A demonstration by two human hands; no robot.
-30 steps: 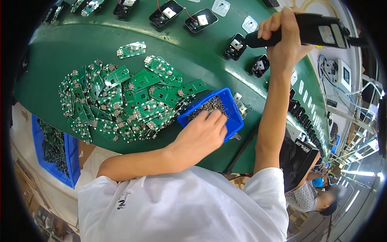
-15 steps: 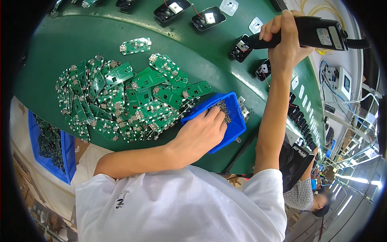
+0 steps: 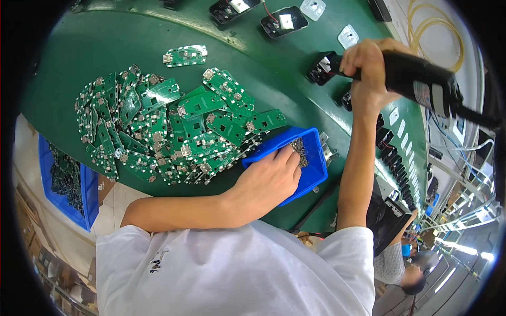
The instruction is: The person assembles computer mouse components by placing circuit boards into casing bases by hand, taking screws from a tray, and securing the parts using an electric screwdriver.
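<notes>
At the near edge of the green desk [image 3: 284,87], has the left hand [image 3: 271,176] inside a blue bin [image 3: 312,171] set close to that edge. Curls it down among small metal parts [image 3: 299,152], probably screws; cannot tell the left grip, loose or pinching, with fingertips hidden in the bin. Off the near edge at the left, below desk height, has a blue crate [image 3: 92,200] of dark green pieces, too small to tell apart. Left of the bin, has a heap of green circuit boards [image 3: 158,129] reaching to the rim, and one single board [image 3: 185,55] lying apart on the far side of the heap. Holds the right hand [image 3: 371,71] out toward the far edge, clenched around a black corded tool [image 3: 419,76]. Points the tip at a black housing [image 3: 318,75], open, with a white part inside; cannot tell touching from just above. Farther along, shows two more open housings [image 3: 274,29] with white blocks [image 3: 286,21], loose white plates [image 3: 348,37] near the far edge, and, toward the desk's right end, rows of dark housings [image 3: 387,138] and white pieces [image 3: 401,127]. Seems well short of done: white parts already inside nearby housings, plates lying off, plenty of boards left heaped.
</notes>
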